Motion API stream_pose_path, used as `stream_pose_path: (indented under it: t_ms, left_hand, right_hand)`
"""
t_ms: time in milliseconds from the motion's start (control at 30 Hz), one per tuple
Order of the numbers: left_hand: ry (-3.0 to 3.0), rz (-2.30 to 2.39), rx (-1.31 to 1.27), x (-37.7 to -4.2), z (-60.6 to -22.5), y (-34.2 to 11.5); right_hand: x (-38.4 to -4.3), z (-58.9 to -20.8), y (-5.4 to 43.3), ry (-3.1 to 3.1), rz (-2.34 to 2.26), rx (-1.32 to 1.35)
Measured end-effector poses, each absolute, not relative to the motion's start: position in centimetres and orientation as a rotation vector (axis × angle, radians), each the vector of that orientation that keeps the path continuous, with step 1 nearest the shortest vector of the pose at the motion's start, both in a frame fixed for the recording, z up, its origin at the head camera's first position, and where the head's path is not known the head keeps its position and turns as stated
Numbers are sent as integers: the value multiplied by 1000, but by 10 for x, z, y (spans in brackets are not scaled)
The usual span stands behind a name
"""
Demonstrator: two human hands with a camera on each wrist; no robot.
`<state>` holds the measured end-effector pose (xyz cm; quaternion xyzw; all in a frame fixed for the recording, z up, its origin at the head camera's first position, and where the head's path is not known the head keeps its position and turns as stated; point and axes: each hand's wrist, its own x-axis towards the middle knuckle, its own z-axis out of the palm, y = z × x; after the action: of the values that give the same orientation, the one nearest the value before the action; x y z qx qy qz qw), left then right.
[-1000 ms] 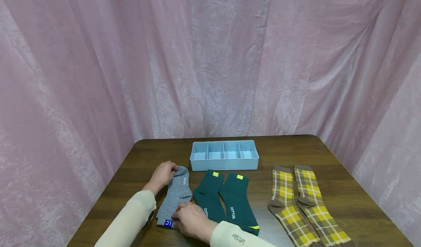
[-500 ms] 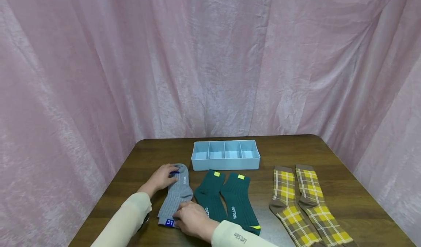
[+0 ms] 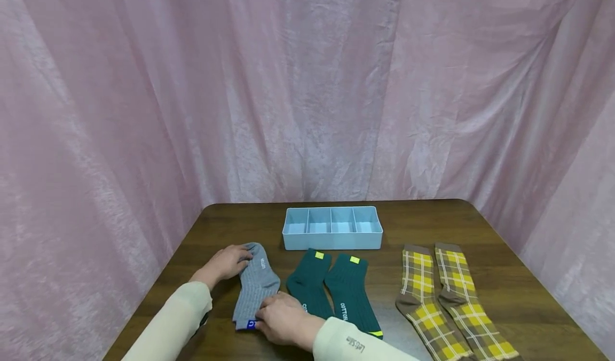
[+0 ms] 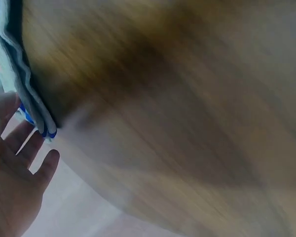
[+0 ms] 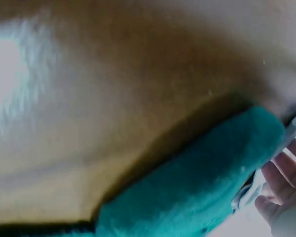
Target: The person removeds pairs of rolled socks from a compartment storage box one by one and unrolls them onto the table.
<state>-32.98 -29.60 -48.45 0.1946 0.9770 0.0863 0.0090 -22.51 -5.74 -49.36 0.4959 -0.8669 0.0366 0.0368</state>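
Observation:
Grey ribbed socks [image 3: 257, 281] lie flat on the table at the left, two layers showing at their edge in the left wrist view. My left hand [image 3: 225, 262] rests at the left side of their rounded far end, fingers loosely bent. Blue trim shows beside its fingertips in the left wrist view. At the near end my right hand [image 3: 284, 318] presses on the socks with fingers extended, partly covering a blue label [image 3: 251, 324]. Two dark green socks [image 3: 353, 291] with yellow tags lie just right of the grey ones, partly hidden behind my right hand.
A light blue box [image 3: 332, 241] with several compartments stands near the table's back edge. Two yellow and brown plaid socks [image 3: 418, 297] lie side by side at the right. Pink curtains [image 3: 307, 83] hang behind the brown wooden table [image 3: 240, 222].
My left hand has shifted left, and the far end of the grey socks has swung left with it. The right hand stays on the near end, its fingers covering more of the blue label.

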Motion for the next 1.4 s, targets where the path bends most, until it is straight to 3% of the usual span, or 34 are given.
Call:
stream_pose_path:
  t_ms: [533, 1133, 1400]
  left_hand:
    - [3170, 88, 501, -292, -488, -344]
    - [3179, 202, 365, -266, -486, -360]
    - [3266, 443, 597, -265, -491, -369]
  right_hand:
    - [-250, -479, -47, -2896, -5, 1415]
    - [-271, -489, -47, -2863, -5, 1107]
    - [-263, -490, -51, -2734, 12, 1170]
